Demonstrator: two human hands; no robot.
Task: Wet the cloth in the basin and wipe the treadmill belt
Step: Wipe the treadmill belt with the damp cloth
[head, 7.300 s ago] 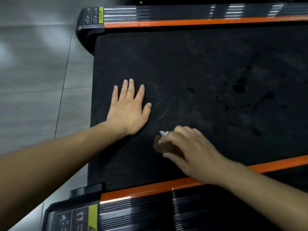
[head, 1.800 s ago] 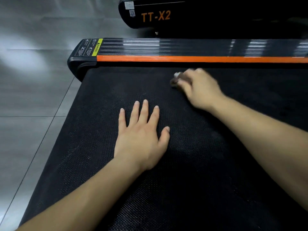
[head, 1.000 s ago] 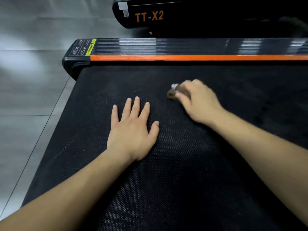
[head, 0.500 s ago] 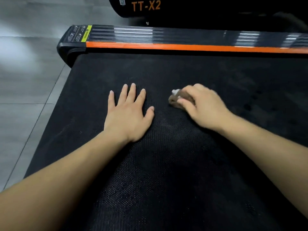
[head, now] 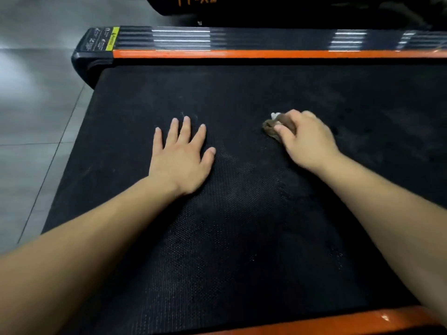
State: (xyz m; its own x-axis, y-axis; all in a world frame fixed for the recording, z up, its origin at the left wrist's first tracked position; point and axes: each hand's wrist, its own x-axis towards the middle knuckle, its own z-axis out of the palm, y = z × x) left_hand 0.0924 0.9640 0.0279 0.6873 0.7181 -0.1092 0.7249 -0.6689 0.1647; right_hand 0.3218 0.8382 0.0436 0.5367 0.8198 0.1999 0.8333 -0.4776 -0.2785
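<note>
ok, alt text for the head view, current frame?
A person's right hand grips a bunched brown cloth against a black treadmill belt, while the left hand rests flat, palm down, beside it. An orange rail runs along the belt's far edge; grey floor tiles lie to the left.

We catch just a scrap of cloth (head: 269, 128) beneath the right hand (head: 307, 141). Top edge clips the orange lettering (head: 196, 0).
</note>
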